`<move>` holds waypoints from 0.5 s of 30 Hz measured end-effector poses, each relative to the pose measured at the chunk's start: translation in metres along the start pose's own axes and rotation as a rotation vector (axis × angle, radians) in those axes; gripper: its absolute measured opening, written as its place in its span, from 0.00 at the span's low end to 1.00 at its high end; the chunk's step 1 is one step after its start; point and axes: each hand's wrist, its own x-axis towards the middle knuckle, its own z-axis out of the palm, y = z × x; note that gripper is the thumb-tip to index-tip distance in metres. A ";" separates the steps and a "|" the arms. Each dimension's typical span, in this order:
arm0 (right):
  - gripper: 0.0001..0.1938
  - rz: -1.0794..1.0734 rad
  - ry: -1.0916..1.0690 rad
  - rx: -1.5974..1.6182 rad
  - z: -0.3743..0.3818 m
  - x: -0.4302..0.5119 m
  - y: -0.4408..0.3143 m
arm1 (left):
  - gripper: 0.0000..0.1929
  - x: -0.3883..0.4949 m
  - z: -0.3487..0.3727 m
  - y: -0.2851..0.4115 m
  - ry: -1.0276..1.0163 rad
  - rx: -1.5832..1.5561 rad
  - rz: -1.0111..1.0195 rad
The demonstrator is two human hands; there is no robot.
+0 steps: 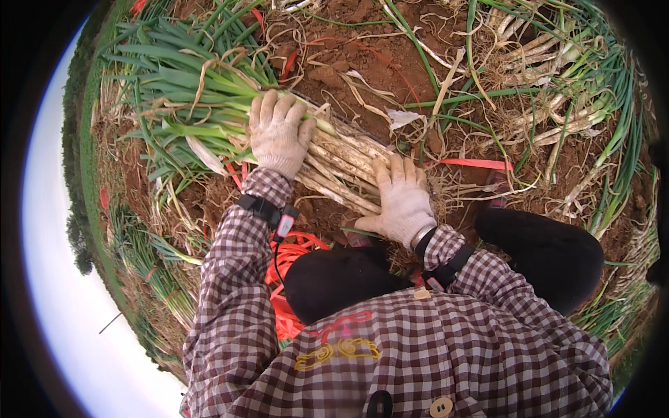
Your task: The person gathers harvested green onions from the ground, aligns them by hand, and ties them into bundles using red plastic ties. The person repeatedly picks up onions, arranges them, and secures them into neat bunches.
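Observation:
A bundle of long green onions [345,151] lies across the soil before me, its green leaves to the left and its roots to the right. My left hand [279,128], in a knitted glove, rests on top of the bundle where leaves meet white stalks, fingers curved over it. My right hand [400,198], gloved too, presses against the stalks near the root end, with the thumb apart and fingertips over the upper edge. Whether either hand grips firmly cannot be told. A red plastic strip [473,163] lies just right of the bundle.
Several more green onions [554,125] lie in a heap at the right. A pile of red plastic strips [285,308] sits beside my knee. Tied onion bundles [167,282] lie at the lower left. Loose leaves and dry roots litter the reddish soil [339,62].

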 end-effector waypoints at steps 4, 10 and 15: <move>0.60 -0.055 0.063 -0.045 0.005 -0.002 0.005 | 0.18 -0.002 -0.005 0.002 -0.045 0.013 -0.029; 0.57 -0.136 0.192 0.000 0.029 0.008 0.015 | 0.20 -0.018 0.018 -0.004 0.043 0.006 0.022; 0.55 -0.138 0.166 -0.042 0.032 0.011 0.013 | 0.19 -0.023 0.027 -0.004 0.054 -0.056 -0.011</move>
